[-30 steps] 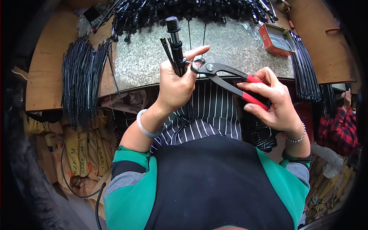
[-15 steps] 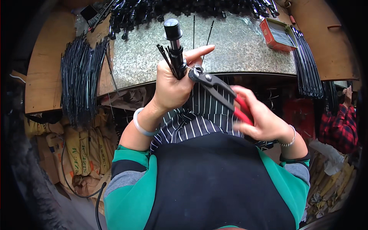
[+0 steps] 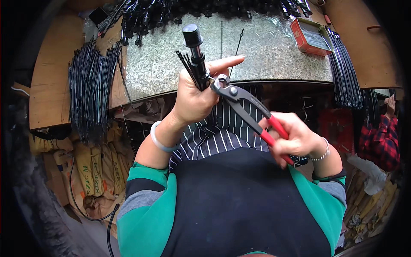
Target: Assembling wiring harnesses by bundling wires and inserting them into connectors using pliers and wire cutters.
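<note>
Speckled bench (image 3: 274, 51); red box (image 3: 311, 36) holds metal pieces; left hand (image 3: 195, 98) fingers pinching black rod (image 3: 195, 53); right hand (image 3: 295, 139) gripping pliers (image 3: 246, 105).

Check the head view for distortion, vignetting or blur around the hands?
Head view: strong fisheye, the stone worktop edge bows into a curve; dark vignette fills the corners and left rim. Light is even and soft, with mild sheen on the worktop. Left hand, the black part it holds, right hand and red-handled pliers all read sharp.
</note>
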`<act>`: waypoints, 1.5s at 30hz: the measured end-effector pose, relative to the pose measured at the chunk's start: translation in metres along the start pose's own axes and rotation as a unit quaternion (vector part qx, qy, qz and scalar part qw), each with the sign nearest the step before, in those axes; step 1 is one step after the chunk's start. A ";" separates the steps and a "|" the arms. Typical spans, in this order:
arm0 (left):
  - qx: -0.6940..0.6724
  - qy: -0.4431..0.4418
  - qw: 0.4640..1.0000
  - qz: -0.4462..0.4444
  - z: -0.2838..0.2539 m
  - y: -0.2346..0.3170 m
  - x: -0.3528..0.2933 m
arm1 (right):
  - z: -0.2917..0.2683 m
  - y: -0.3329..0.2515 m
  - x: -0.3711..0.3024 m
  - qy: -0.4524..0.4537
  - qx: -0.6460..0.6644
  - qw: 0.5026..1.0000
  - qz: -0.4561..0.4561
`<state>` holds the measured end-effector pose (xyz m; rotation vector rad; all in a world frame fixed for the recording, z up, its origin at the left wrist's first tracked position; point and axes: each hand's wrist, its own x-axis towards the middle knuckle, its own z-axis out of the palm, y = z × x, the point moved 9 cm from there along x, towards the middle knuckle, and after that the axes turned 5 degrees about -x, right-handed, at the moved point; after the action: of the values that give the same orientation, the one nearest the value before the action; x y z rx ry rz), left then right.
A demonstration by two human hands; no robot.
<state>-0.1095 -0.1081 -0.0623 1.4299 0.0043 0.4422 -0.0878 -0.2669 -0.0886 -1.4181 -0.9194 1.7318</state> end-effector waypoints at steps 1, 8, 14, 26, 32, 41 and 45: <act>0.011 0.008 1.000 0.001 -0.001 0.001 0.000 | 0.014 0.002 0.003 -0.091 0.078 0.993 0.015; -0.011 0.041 0.999 -0.025 0.002 -0.003 0.000 | -0.015 -0.040 -0.006 0.249 -0.408 0.836 -0.269; -0.004 0.028 1.000 -0.014 0.004 -0.005 0.002 | -0.028 -0.023 0.005 0.216 -0.351 0.894 -0.175; 0.178 0.001 0.980 0.086 0.012 0.017 0.006 | -0.046 -0.042 -0.017 0.262 -0.445 0.849 -0.110; -0.311 -0.020 0.949 -0.052 0.011 0.012 0.011 | -0.062 -0.041 -0.016 0.365 -0.371 0.818 -0.243; 0.323 -0.173 0.925 0.096 0.066 0.069 0.006 | -0.121 -0.026 -0.018 0.594 -0.649 0.474 -0.036; 0.542 -0.296 0.774 0.137 0.136 0.057 0.002 | -0.083 -0.011 0.034 0.236 0.011 0.933 -0.271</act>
<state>-0.0888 -0.2325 0.0139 2.7022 -0.5490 0.1762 -0.0104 -0.2242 -0.1077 -1.3190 -0.9028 0.9355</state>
